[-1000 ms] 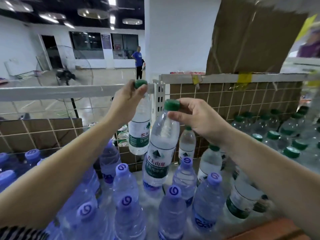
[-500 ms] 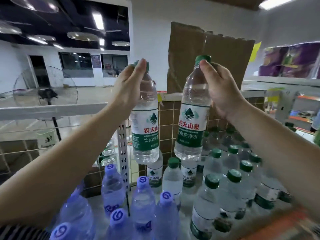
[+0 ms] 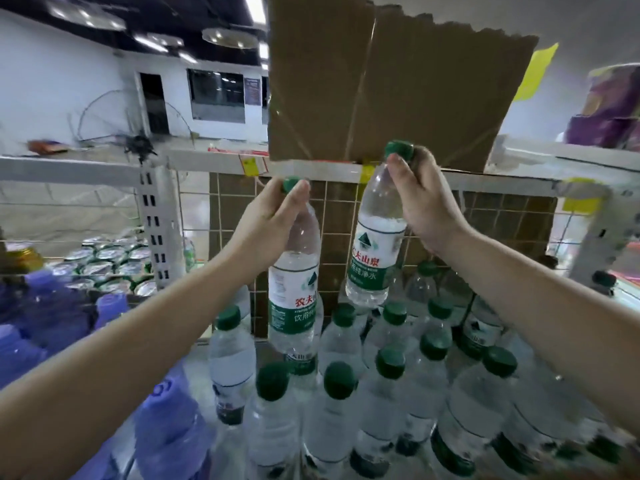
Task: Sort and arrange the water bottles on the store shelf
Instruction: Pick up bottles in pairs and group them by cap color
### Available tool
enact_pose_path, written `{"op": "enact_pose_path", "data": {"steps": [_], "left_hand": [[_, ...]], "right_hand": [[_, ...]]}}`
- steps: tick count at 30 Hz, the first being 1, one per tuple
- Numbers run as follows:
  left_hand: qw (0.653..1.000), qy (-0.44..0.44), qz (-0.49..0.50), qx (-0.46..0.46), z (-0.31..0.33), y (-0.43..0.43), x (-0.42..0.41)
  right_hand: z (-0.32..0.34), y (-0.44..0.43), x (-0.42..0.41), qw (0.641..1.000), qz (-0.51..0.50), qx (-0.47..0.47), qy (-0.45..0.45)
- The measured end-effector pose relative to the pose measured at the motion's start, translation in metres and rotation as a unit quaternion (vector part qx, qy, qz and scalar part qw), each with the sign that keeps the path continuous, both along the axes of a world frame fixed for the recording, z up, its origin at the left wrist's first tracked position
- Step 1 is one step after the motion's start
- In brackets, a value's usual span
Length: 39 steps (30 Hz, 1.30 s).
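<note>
My left hand (image 3: 273,220) grips one bottle (image 3: 294,292), my right hand (image 3: 427,206) another bottle (image 3: 375,251), at the necks — a slip may topple the standing bottles (image 3: 341,381).

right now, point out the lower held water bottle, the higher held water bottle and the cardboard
lower held water bottle (image 3: 294,306): head view, label
higher held water bottle (image 3: 374,254): head view, label
cardboard (image 3: 381,81): head view, flat face

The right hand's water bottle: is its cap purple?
No, the right hand holds the water bottle by its green cap.
</note>
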<state>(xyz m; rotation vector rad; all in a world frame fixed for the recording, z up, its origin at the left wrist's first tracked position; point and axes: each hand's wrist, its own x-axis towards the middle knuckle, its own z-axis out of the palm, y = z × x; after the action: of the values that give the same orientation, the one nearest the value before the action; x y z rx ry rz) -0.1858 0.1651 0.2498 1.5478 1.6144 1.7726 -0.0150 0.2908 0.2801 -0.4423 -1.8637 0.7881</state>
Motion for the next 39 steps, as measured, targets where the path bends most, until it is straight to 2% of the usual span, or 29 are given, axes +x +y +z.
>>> {"op": "enact_pose_path", "data": {"steps": [2,3,6,8,11,15,19,26,29,33,39], "left_hand": [[0.998,0.028,0.011,-0.059,-0.015,-0.002,0.006],[0.993,0.068,0.025,-0.095,-0.022,-0.003,0.007],[0.951,0.22,0.041,-0.212,-0.038,-0.007,0.007],[0.921,0.283,0.017,-0.268,-0.047,-0.009,0.005],[0.896,0.314,-0.001,-0.313,-0.054,-0.009,0.002],[0.879,0.337,-0.014,-0.337,-0.059,-0.006,-0.004],[0.86,0.356,-0.045,-0.363,-0.059,-0.004,-0.007],[0.84,0.363,-0.075,-0.396,-0.047,-0.005,-0.009],[0.849,0.382,-0.061,-0.359,-0.045,-0.011,-0.007],[0.882,0.378,-0.019,-0.281,-0.04,-0.018,0.003],[0.907,0.395,0.0,-0.144,-0.023,-0.026,0.056]], "right_hand": [[-0.015,0.011,0.001,0.999,0.01,-0.006,-0.046],[-0.022,0.015,0.001,0.997,0.013,-0.005,-0.074],[-0.039,0.021,0.007,0.981,0.011,0.02,-0.19],[-0.05,0.02,0.009,0.955,-0.002,0.049,-0.292],[-0.069,0.021,0.009,0.909,-0.024,0.059,-0.413],[-0.088,0.022,0.005,0.873,-0.018,0.035,-0.486],[-0.089,0.021,0.002,0.833,-0.013,0.052,-0.55],[-0.086,0.015,0.004,0.829,-0.029,0.035,-0.557],[-0.076,0.006,0.018,0.864,-0.039,0.034,-0.5],[-0.06,-0.013,0.049,0.924,-0.066,0.008,-0.377],[-0.056,-0.051,0.112,0.959,-0.149,0.012,-0.239]]}}
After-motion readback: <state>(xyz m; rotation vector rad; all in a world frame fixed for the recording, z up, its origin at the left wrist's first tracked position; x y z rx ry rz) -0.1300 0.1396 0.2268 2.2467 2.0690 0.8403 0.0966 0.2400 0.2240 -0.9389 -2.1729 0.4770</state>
